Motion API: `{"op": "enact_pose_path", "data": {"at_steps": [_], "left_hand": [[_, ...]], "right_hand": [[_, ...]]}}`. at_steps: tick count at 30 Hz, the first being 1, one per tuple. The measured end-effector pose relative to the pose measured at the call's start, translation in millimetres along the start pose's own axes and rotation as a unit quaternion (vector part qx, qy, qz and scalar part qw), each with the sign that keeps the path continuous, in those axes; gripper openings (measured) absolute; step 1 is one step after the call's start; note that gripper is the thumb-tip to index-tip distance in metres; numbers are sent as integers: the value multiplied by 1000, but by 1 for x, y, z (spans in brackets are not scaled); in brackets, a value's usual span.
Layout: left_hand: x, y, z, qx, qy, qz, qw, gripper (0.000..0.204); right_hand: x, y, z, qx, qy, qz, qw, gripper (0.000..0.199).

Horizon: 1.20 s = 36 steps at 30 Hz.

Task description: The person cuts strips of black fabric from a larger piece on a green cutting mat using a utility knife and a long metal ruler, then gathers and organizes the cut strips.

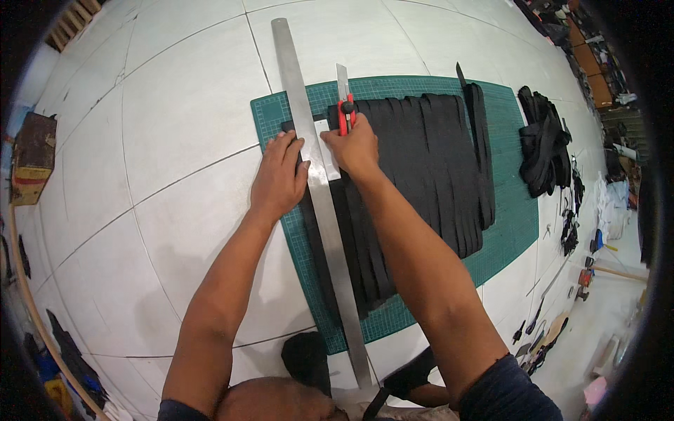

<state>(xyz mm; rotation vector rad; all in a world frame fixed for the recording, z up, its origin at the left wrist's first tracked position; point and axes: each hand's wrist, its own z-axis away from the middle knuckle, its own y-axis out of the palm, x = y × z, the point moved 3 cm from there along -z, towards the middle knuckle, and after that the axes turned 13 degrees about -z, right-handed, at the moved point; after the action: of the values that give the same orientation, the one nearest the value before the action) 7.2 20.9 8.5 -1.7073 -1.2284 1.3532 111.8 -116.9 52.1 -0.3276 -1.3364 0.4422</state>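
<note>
Black sheet material (414, 175), already divided into many long narrow strips, lies on a green cutting mat (509, 224) that rests on the white tiled floor (175, 119). A long steel ruler (316, 175) crosses the left edge of the material, and the left hand (279, 177) presses flat on it with the fingers spread, closed on nothing. The right hand (357, 146) is closed around a red utility knife (344, 112), whose blade stands beside the ruler's right edge near the far end of the material. The step in hand seems to be the cutting of one more strip; the next move probably calls for firm pressure on the ruler and a steady pull of the knife along its edge toward the person. A pile of finished black strips (542, 140) lies to the right, off the mat. Small tools (572, 231) are scattered further right. At the far left stands a brown cardboard box (31, 158) with a red and yellow band on its side; its label is too small to tell.
</note>
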Motion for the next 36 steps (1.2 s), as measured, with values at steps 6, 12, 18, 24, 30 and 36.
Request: {"op": "enact_pose_path", "data": {"at_steps": [6,12,18,24,30,36], "left_hand": [[1,0,-2,20,-9,16,1000,43],[0,-1,-3,21,-17,25,999,43],[0,0,-3,32,-20,14,999,44],[-2,3,-4,30,-13,9,999,44],[-1,2,-3,2,-3,18,1000,40],[1,1,-1,6,1,-3,1000,39]], "right_hand": [[-11,1,-4,31,4,-5,999,43],[-12,1,-3,51,23,-34,998,43],[-17,3,-6,52,32,-14,998,44],[-20,3,-4,37,20,11,999,40],[-17,2,-1,58,35,13,998,44],[-16,7,1,66,36,21,997,45]]}}
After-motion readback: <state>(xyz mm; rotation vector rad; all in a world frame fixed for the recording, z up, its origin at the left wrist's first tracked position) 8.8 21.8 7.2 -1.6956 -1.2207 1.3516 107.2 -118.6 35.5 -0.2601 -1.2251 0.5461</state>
